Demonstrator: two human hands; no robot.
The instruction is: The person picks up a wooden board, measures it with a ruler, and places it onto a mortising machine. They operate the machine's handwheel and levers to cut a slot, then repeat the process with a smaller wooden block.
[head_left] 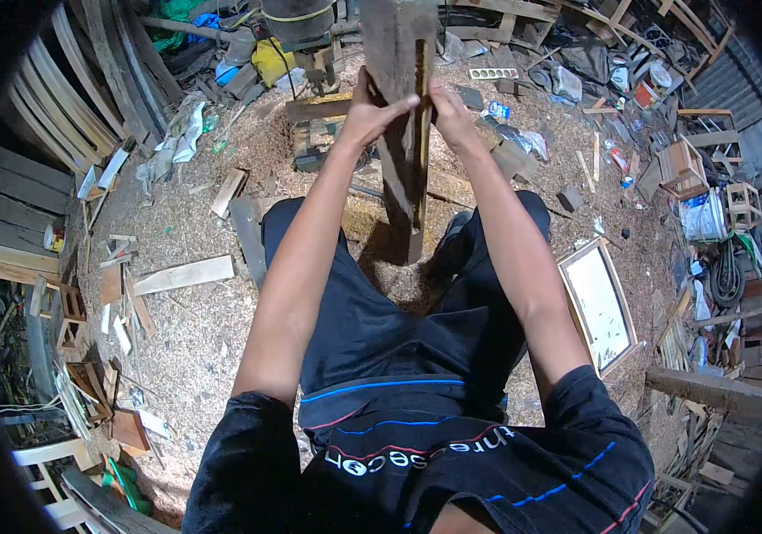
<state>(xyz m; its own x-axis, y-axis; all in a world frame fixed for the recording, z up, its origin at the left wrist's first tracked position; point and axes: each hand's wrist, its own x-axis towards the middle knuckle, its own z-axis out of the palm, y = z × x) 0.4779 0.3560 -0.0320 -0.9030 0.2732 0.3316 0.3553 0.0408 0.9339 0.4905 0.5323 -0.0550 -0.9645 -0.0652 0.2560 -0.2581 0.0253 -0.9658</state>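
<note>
A thick wooden beam (396, 62) stands on end between my knees, its lower end near the sawdust-covered ground. A long narrow slot runs down its right side. My left hand (375, 117) is closed on the beam's left side, with the thumb laid across the face toward the slot and the other fingers partly behind the wood. On the right edge, beside the slot, my right hand (449, 114) is closed against the beam. Its fingertips are hidden by the wood.
Wood shavings cover the ground (194, 347). A pale board (183, 275) lies to the left, and a wood-framed white panel (596, 303) to the right. Long planks (65, 89) lean at the upper left. Behind the beam sits a dark bucket (299, 22). A timber (710, 387) juts in at right.
</note>
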